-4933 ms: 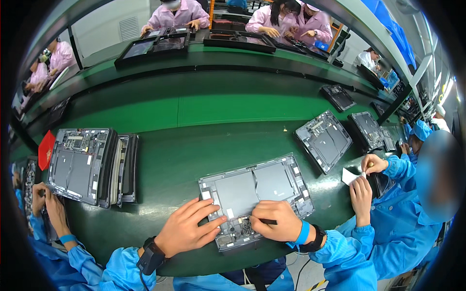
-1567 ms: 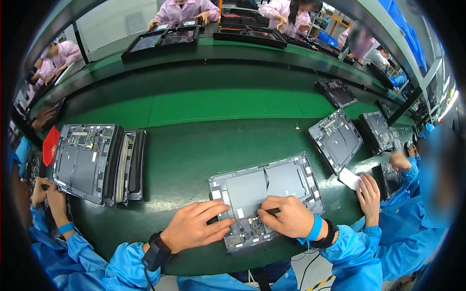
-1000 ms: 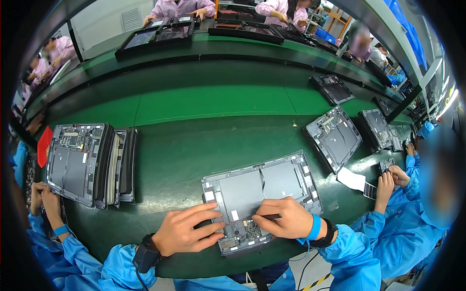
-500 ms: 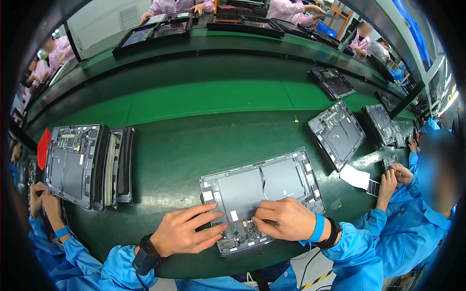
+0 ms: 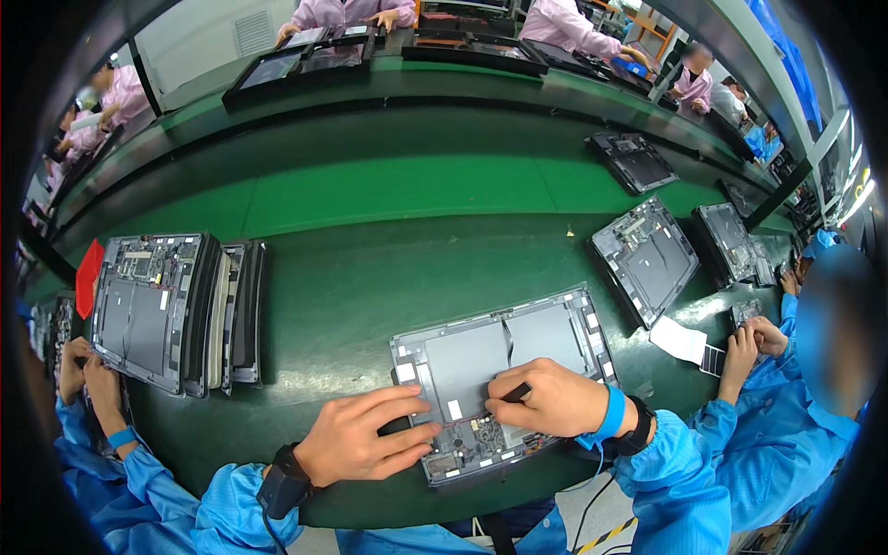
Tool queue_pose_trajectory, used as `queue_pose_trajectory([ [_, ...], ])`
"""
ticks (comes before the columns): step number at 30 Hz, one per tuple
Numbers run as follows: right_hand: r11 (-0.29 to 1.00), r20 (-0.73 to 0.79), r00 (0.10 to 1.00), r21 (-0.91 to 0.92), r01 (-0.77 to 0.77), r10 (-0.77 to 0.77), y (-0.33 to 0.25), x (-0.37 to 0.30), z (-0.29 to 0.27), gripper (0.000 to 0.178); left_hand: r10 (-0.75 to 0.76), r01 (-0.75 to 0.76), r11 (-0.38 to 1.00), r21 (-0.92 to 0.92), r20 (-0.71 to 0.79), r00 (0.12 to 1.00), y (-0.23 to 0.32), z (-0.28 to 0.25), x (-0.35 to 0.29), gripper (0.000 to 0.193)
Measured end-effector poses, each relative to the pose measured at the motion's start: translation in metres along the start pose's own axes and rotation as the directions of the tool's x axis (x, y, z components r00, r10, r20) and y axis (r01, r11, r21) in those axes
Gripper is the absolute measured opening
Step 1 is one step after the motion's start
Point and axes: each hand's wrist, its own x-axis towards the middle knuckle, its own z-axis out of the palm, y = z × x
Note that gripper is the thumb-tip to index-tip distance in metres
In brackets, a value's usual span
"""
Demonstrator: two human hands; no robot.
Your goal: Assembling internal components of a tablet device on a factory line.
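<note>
One left hand (image 5: 361, 439) lay spread over the left side of a flat grey open case (image 5: 460, 365) on a shiny dark-green table (image 5: 324, 314). The right hand (image 5: 553, 396) gripped a short black stick (image 5: 519, 392). Beyond ran a bright green strip (image 5: 370, 190), then people in pink coats (image 5: 347, 12).

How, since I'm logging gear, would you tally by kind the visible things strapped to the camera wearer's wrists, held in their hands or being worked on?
Open flat device, under the left hand: 1
Black tool, in the right hand: 1
Blue wristband: 1
Black wrist straps: 2
Total: 5
</note>
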Motion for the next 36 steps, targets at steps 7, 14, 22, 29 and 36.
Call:
queue_pose_trajectory([
  [7, 0.971, -0.1, 0.994, 0.236, -0.028, 0.053, -0.006, -0.009, -0.004, 0.014, -0.078, 0.077, 0.995, -0.055, -0.014, 0.997, 0.002, 0.001, 0.003, 0.035],
  [14, 0.988, -0.304, 0.952, 0.134, 0.075, -0.031, 0.002, -0.013, 0.006, 0.014, -0.041, 0.042, 0.999, -0.033, 0.011, 0.999, 0.001, 0.0, 0.002, 0.038],
  [22, 0.956, -0.797, 0.595, -0.088, -0.281, 0.102, 0.032, -0.057, 0.002, 0.039, -0.574, 0.575, 0.817, 0.037, -0.023, 0.818, 0.035, 0.001, -0.007, 0.071],
  [29, 0.861, -0.589, 0.694, 0.5, -0.09, 0.414, 0.04, -0.08, 0.005, 0.062, -0.658, 0.64, 0.732, -0.235, 0.001, 0.753, 0.078, 0.046, -0.003, 0.084],
  [36, 0.642, -0.538, 0.734, 0.744, 0.183, 0.415, 0.034, -0.078, 0.019, 0.063, -0.935, 0.093, -0.178, -0.98, 0.198, 0.295, 0.079, 0.02, 0.009, 0.063],
])
